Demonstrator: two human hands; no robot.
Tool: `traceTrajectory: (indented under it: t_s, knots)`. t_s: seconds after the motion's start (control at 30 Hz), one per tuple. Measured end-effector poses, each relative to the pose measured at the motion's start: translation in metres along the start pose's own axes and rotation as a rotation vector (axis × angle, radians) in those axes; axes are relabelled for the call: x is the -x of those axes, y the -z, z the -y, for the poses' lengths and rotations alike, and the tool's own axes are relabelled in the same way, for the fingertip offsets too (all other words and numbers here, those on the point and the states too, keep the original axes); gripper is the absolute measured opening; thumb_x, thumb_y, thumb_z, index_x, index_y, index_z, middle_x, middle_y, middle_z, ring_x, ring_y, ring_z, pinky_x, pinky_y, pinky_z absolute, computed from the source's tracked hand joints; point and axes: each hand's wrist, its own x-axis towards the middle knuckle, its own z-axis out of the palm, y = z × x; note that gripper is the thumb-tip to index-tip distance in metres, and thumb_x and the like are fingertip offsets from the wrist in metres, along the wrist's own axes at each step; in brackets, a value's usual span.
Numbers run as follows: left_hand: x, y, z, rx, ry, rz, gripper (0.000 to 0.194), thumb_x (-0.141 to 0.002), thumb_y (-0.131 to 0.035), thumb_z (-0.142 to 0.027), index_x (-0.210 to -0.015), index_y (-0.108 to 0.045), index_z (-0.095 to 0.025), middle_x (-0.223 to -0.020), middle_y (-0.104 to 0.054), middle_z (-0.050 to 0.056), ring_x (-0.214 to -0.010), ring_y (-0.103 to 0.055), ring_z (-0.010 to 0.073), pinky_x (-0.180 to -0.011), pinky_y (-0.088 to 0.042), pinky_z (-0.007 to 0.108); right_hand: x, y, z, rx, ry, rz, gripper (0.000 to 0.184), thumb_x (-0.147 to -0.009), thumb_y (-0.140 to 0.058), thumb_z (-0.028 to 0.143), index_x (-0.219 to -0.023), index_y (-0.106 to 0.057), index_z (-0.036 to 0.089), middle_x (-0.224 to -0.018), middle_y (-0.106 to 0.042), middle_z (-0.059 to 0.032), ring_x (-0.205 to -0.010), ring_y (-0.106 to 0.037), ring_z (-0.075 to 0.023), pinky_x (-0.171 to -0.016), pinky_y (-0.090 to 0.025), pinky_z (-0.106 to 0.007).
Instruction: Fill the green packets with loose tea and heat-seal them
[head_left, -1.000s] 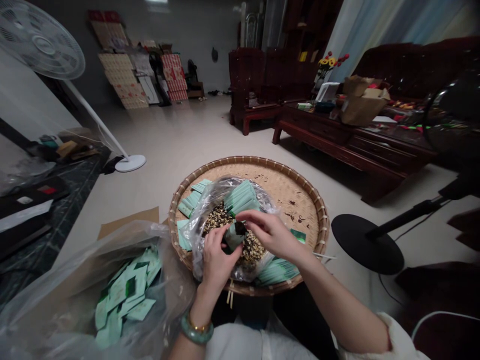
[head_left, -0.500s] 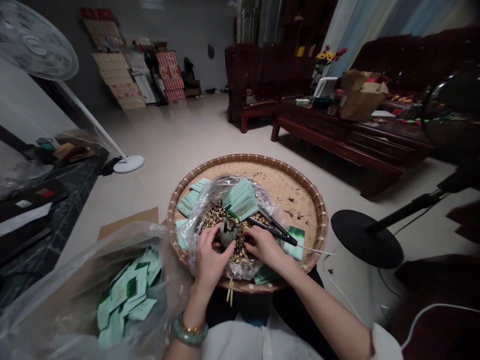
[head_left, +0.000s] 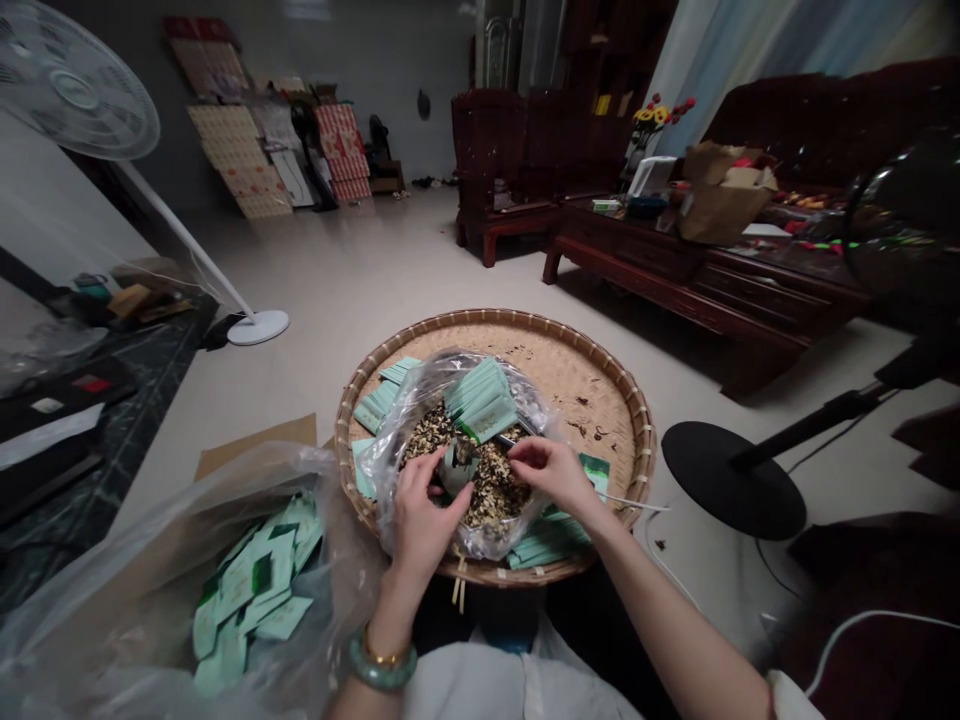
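My left hand (head_left: 424, 520) is closed on a small green pouch (head_left: 456, 470) and holds it upright over a clear plastic bag (head_left: 409, 420) of dried brown and pale bits (head_left: 491, 485). My right hand (head_left: 551, 470) is pinched on thin dark tongs (head_left: 514, 435), whose tips point left toward the pouch's mouth. A stack of green pouches (head_left: 484, 400) lies at the far side of the bag. The bag sits in a round woven tray (head_left: 637, 405) with more green pouches around it.
A large clear bag of green pouches (head_left: 255, 585) lies at my lower left, with cardboard (head_left: 255, 440) behind it. A white standing fan (head_left: 259, 325) is to the left and a black fan base (head_left: 731, 480) to the right. A dark wooden table (head_left: 712, 285) stands beyond.
My right hand dropped from above the pouch into the bag, showed the dark tongs sticking out to the right, then turned them in toward the pouch. My left hand kept its hold.
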Motion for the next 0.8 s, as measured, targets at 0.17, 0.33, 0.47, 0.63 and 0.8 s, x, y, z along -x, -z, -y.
traceTrajectory:
  t_s: [0.17,0.33,0.47,0.63,0.8]
  knots:
    - [0.001,-0.002,-0.005,-0.049,-0.041,0.009,0.044,-0.072,-0.066,-0.022,-0.115,-0.057,-0.023,-0.102,-0.056,0.007,-0.093,-0.056,0.0201,-0.064,-0.054,0.027,0.002,0.002,0.042,-0.220,0.103,-0.083,0.024,-0.068,-0.070,0.035,-0.081,-0.064,0.016,-0.070,-0.067,-0.0023,-0.060,-0.062,-0.0125,-0.059,-0.053,-0.025]
    - [0.000,-0.005,-0.008,-0.071,-0.054,0.009,0.046,-0.071,-0.067,-0.023,-0.115,-0.057,-0.022,-0.101,-0.056,0.007,-0.092,-0.057,0.0207,-0.063,-0.054,0.028,0.003,-0.011,0.075,-0.028,0.335,-0.038,0.020,-0.076,-0.065,0.031,-0.091,-0.066,0.018,-0.086,-0.069,-0.0047,-0.073,-0.065,-0.0148,-0.066,-0.053,-0.026]
    - [0.000,-0.003,-0.007,-0.058,-0.048,0.014,0.045,-0.072,-0.067,-0.023,-0.116,-0.056,-0.022,-0.103,-0.055,0.007,-0.093,-0.056,0.0202,-0.063,-0.054,0.028,0.002,-0.005,0.059,0.221,0.332,-0.050,0.018,-0.086,-0.052,0.027,-0.094,-0.066,0.018,-0.087,-0.069,-0.0052,-0.076,-0.065,-0.0159,-0.068,-0.051,-0.026]
    - [0.001,-0.003,-0.004,-0.059,-0.034,0.015,0.046,-0.071,-0.067,-0.023,-0.116,-0.056,-0.022,-0.103,-0.055,0.007,-0.092,-0.056,0.0200,-0.064,-0.054,0.028,0.005,-0.001,0.015,0.777,0.174,0.281,0.034,-0.071,-0.055,0.003,-0.102,-0.064,0.016,-0.101,-0.066,-0.0095,-0.096,-0.061,-0.0220,-0.084,-0.044,-0.029]
    - [0.001,-0.004,-0.003,-0.049,-0.025,0.017,0.046,-0.071,-0.067,-0.024,-0.116,-0.057,-0.022,-0.103,-0.055,0.007,-0.092,-0.057,0.0202,-0.064,-0.054,0.027,0.002,-0.014,-0.001,0.944,0.084,0.322,0.041,-0.068,-0.054,0.001,-0.106,-0.060,0.014,-0.103,-0.060,-0.0119,-0.096,-0.059,-0.0219,-0.079,-0.042,-0.027]
